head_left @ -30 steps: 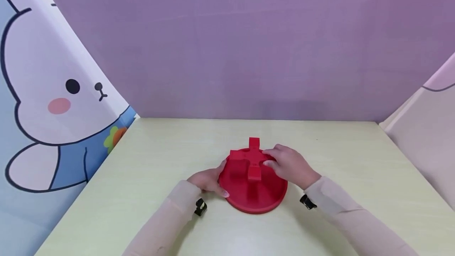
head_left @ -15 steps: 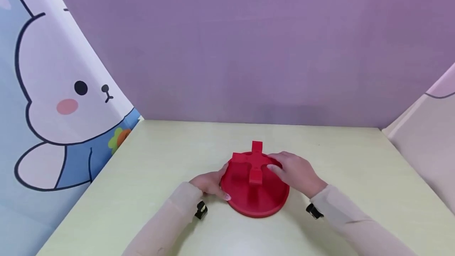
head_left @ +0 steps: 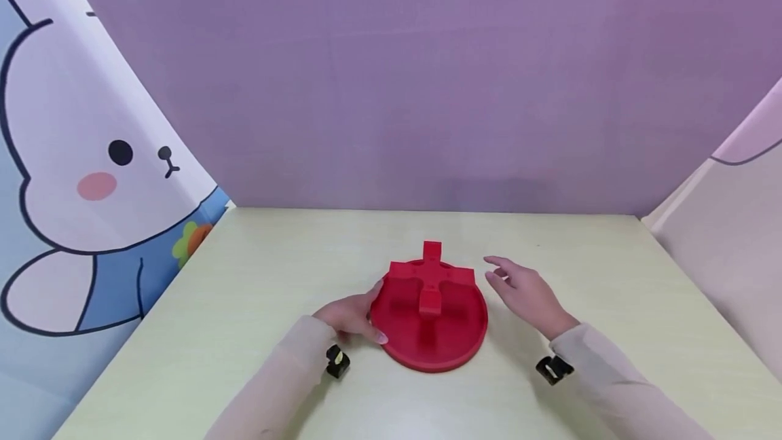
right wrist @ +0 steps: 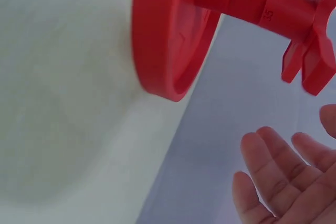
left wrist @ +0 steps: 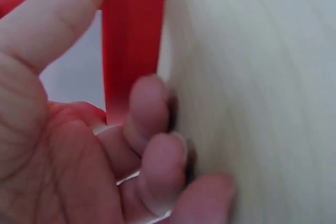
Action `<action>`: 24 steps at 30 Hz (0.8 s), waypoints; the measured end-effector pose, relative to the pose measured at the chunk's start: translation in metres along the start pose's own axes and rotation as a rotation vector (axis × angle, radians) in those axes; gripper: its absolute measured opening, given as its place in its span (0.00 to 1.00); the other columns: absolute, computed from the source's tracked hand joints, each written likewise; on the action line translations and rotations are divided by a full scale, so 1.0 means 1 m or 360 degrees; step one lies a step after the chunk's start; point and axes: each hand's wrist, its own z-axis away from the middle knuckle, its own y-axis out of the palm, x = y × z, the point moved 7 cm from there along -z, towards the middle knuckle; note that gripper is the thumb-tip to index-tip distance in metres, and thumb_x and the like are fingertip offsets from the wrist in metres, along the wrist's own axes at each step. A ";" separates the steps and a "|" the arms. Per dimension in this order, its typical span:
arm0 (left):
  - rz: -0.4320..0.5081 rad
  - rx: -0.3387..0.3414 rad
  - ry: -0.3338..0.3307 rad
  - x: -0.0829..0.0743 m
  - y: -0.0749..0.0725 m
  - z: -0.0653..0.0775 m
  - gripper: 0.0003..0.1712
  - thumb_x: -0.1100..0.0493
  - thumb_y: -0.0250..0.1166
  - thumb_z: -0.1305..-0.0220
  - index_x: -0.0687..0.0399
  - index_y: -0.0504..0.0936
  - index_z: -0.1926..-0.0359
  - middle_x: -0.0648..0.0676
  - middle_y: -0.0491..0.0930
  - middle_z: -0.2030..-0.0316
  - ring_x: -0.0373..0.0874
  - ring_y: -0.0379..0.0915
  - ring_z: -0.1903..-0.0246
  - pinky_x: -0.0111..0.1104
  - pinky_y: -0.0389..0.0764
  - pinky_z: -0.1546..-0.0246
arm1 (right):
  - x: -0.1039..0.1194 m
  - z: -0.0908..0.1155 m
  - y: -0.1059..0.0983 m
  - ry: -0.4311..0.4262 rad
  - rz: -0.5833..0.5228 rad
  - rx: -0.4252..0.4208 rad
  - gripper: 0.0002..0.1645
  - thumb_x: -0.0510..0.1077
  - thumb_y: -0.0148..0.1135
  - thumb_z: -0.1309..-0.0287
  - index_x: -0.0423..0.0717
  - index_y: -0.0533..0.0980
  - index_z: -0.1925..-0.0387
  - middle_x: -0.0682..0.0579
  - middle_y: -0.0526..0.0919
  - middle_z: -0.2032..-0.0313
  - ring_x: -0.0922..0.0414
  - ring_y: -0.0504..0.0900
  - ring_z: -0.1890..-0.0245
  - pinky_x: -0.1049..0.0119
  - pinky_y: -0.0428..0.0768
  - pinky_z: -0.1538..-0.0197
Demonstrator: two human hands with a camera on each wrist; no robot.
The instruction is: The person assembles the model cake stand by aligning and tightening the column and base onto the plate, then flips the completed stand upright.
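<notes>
A red round dish-like base (head_left: 400, 341) stands on the table, with a four-armed red cross top (head_left: 431, 271) raised above its middle. In the right wrist view a thick red post (right wrist: 252, 1), marked with small figures, joins base and cross. My left hand (head_left: 351, 314) holds the left side of the base, thumb at the front rim and fingers round its outer edge. Low by the tabletop, the left fingertips (left wrist: 149, 103) are curled beside the red rim. My right hand (head_left: 528, 297) is in the air just right of the cross, fingers loosely bent and holding nothing.
The pale wooden table (head_left: 293, 243) reaches back to a purple panel (head_left: 391, 87). A printed rabbit sheet (head_left: 61, 121) slants along the left side, and a light sheet (head_left: 727, 243) borders the right. Each wrist carries a small black device.
My right hand has let go of the cross's right arm and drawn back to the right, leaving that arm in view. The left hand stays at the base's rim.
</notes>
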 end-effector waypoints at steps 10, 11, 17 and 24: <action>0.0463 -0.0004 -0.0108 0.015 -0.013 0.011 0.50 0.48 0.65 0.38 0.51 0.46 0.24 0.56 0.80 0.75 0.43 0.71 0.84 0.31 0.75 0.80 | -0.023 0.003 0.012 0.0152 -0.0180 0.0097 0.25 0.42 0.57 0.35 0.30 0.69 0.41 0.42 0.82 0.63 0.50 0.81 0.67 0.60 0.79 0.64; 0.0509 -0.0007 -0.0119 0.017 -0.014 0.012 0.50 0.47 0.64 0.38 0.53 0.46 0.24 0.56 0.81 0.74 0.43 0.73 0.84 0.32 0.77 0.79 | -0.026 0.004 0.014 0.0198 -0.0216 0.0126 0.26 0.43 0.56 0.34 0.31 0.69 0.40 0.42 0.82 0.63 0.50 0.81 0.68 0.60 0.78 0.64; 0.0674 0.0010 -0.0122 0.024 -0.015 0.014 0.45 0.48 0.62 0.35 0.51 0.49 0.25 0.59 0.83 0.71 0.45 0.77 0.84 0.36 0.81 0.75 | -0.041 0.009 0.027 0.0452 -0.0461 0.0340 0.30 0.47 0.52 0.31 0.29 0.64 0.37 0.46 0.81 0.66 0.54 0.78 0.75 0.61 0.76 0.67; 0.0636 0.0008 -0.0121 0.028 -0.003 0.009 0.43 0.51 0.61 0.35 0.46 0.50 0.25 0.57 0.82 0.74 0.45 0.77 0.85 0.35 0.81 0.77 | -0.052 0.016 0.039 0.0550 -0.0596 0.0475 0.34 0.46 0.57 0.37 0.31 0.62 0.35 0.48 0.80 0.69 0.54 0.75 0.76 0.63 0.72 0.73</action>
